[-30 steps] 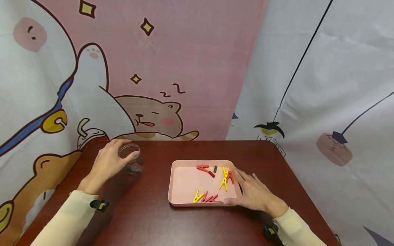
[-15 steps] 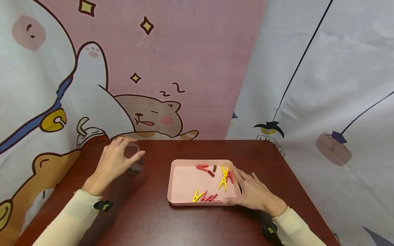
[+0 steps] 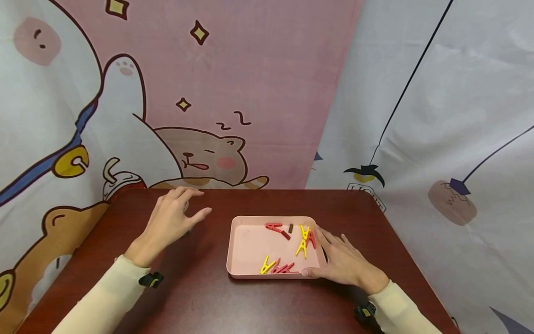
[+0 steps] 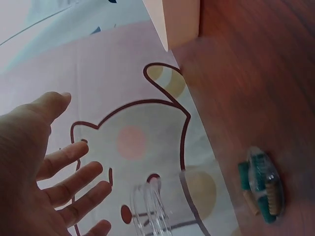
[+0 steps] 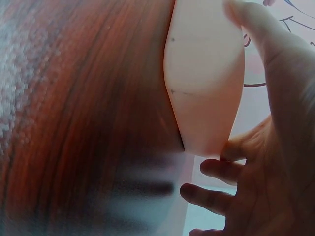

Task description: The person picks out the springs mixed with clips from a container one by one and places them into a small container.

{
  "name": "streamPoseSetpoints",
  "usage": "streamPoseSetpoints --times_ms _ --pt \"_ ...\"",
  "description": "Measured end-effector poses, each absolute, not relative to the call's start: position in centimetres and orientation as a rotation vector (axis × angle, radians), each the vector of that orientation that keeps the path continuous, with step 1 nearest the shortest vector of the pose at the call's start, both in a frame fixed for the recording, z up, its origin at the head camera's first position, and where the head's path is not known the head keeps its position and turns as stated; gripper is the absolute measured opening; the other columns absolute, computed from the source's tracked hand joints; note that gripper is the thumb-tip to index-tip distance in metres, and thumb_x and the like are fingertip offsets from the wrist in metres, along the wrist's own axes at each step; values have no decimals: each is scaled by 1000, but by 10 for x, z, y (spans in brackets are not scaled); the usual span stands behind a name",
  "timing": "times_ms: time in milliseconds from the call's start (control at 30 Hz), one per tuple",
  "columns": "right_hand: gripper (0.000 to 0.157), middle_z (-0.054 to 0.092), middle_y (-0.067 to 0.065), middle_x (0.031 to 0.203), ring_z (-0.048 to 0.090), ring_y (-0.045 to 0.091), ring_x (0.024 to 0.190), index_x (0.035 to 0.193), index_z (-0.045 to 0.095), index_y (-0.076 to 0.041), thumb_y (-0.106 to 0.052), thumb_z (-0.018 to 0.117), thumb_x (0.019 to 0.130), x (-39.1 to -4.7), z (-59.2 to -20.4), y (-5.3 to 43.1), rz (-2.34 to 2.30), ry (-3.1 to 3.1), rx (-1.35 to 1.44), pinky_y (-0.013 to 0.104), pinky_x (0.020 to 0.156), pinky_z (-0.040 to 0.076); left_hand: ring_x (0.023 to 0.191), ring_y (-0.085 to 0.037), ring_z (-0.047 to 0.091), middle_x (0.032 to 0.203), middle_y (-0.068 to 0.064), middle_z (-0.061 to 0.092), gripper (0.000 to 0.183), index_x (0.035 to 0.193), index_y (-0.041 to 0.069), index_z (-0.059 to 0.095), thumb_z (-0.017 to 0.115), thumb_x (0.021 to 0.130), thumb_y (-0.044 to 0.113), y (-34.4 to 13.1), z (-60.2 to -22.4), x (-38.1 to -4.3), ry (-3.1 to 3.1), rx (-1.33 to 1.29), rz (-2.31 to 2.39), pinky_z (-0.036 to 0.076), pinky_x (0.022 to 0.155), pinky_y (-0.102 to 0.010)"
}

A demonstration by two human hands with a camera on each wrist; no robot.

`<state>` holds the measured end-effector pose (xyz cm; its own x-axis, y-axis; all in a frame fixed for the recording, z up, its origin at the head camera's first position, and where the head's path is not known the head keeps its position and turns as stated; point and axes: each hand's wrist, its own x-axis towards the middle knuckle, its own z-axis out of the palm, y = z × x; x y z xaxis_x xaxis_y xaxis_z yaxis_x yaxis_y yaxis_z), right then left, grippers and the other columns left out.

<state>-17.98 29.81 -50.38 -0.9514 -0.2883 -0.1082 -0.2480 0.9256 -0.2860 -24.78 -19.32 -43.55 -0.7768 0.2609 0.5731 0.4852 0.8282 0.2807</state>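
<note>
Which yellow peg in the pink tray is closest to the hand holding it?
The yellow peg at the tray's right side, topmost of the two there. It lies nearest the right hand; another lies far off, bottom-left.

In the head view the left hand (image 3: 173, 221) covers the clear plastic cup (image 3: 186, 208) almost wholly; only a sliver of rim shows past the fingers, and its contents cannot be seen there. In the left wrist view the cup (image 4: 150, 209) is cut off by the bottom edge, and the pink tray (image 4: 174, 22) by the top edge. The right hand (image 3: 342, 262) hides the tray's right rim. In the right wrist view the table (image 5: 83, 113) blurs toward the bottom, and a dark smear there cannot be identified. The clothespins (image 3: 288, 248) are too small to count surely.
</note>
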Motion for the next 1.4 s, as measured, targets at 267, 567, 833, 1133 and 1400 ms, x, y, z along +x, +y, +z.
streamPoseSetpoints --times_ms 267,567,833,1133,1400 --pt "143 42 20 187 50 48 168 185 28 -8 -99 71 84 -180 -503 297 -407 2932 -420 85 137 25 132 -41 77 139 -12 80 51 136 14 82 94 99 47 -176 -432 -247 -2521 -577 -590 56 108 -73" --pt "144 43 21 187 52 48 167 185 27 -8 -100 70 84 -181 -503 297 -388 2937 -429 86 137 25 132 -38 77 136 -7 81 47 135 19 82 91 101 49 -150 -433 -249 -2584 -641 -559 55 109 -69" --pt "143 42 21 186 52 49 166 186 26 -9 -99 71 84 -181 -502 297 -398 2933 -430 86 136 25 132 -36 77 137 -6 82 41 133 21 83 91 102 46 -115 -434 -247 -2622 -726 -526 55 114 -68" --pt "142 45 23 185 53 50 165 187 23 -11 -96 74 85 -180 -503 296 -423 2930 -425 87 136 25 130 -33 77 139 -3 81 40 133 20 84 89 104 47 -76 -437 -246 -2668 -858 -518 56 115 -64" --pt "142 45 23 185 54 51 164 186 25 -9 -95 74 85 -180 -503 296 -419 2934 -422 87 135 25 126 -31 77 136 -2 82 36 131 20 85 88 104 44 -48 -440 -247 -2684 -936 -483 57 110 -61"
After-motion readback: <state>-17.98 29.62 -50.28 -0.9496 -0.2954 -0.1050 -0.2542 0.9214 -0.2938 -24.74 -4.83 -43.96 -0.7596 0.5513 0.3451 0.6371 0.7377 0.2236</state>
